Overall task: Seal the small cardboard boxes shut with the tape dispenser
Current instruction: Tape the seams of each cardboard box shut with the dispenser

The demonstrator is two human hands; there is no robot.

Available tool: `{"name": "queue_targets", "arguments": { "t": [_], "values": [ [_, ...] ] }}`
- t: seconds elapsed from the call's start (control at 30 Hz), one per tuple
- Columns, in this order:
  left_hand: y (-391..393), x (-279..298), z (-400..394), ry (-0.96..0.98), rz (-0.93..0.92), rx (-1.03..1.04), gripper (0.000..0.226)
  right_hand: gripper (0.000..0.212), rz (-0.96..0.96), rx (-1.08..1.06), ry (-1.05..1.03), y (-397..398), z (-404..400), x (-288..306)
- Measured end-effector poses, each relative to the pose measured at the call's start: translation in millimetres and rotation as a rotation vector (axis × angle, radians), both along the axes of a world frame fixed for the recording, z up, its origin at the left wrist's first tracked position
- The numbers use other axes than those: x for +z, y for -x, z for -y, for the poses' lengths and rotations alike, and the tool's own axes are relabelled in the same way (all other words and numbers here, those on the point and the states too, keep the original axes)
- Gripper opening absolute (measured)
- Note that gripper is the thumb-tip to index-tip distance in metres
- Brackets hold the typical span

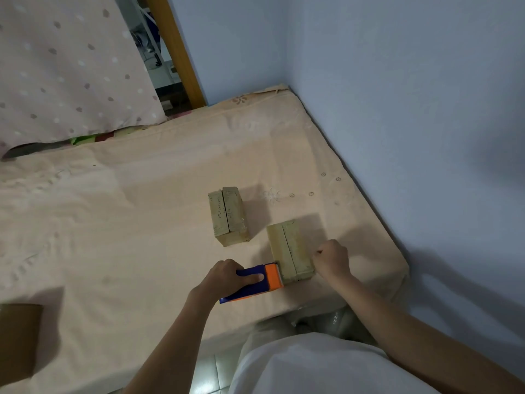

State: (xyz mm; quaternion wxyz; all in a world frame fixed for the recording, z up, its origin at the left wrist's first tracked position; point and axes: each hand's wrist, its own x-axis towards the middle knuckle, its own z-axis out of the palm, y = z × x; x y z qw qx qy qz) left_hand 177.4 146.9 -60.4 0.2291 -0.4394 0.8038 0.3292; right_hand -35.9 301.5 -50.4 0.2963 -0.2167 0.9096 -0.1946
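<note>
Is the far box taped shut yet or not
Not taped, it seems: the far box has its flaps folded down, with a dark bare seam between them. Clear tape would be hard to see.

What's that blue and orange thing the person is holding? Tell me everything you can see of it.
It is the tape dispenser, a blocky plastic-looking tool with a dark blue body and a bright orange front end. It lies low on the bed sheet, tilted a little, its orange end set against the near end of the near box. The left hand grips the blue body from above, thumb lying along its side. No tape roll or strip can be made out from here.
</note>
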Motion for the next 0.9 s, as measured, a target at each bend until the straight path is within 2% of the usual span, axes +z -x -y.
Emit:
{"name": "queue_targets", "arguments": {
  "t": [0.13,0.23,0.4,0.7,0.83,0.9],
  "values": [
    [-1.5,0.8,0.7,0.003,0.009,-0.005,0.058,0.034,0.121,0.059,0.023,-11.6,7.7,6.4],
    [-2.2,3.5,0.1,0.017,0.016,-0.01,0.062,0.045,0.146,0.095,0.007,-20.8,9.4,11.6],
    [-7.0,8.2,3.5,-0.015,0.014,-0.021,0.064,0.045,0.14,0.022,0.013,-21.2,6.7,8.4],
    [-28.6,20.6,11.4,-0.031,-0.045,-0.023,0.055,0.049,0.135,0.01,-0.005,-18.0,6.6,0.8],
    [-46.0,29.8,20.6,-0.059,0.006,-0.016,0.051,0.048,0.116,0.038,-0.007,-16.0,8.3,-1.8],
    [-43.6,32.9,22.7,-0.012,0.039,-0.045,0.059,0.048,0.113,0.057,-0.02,-13.8,9.2,0.3]
  ]
}}
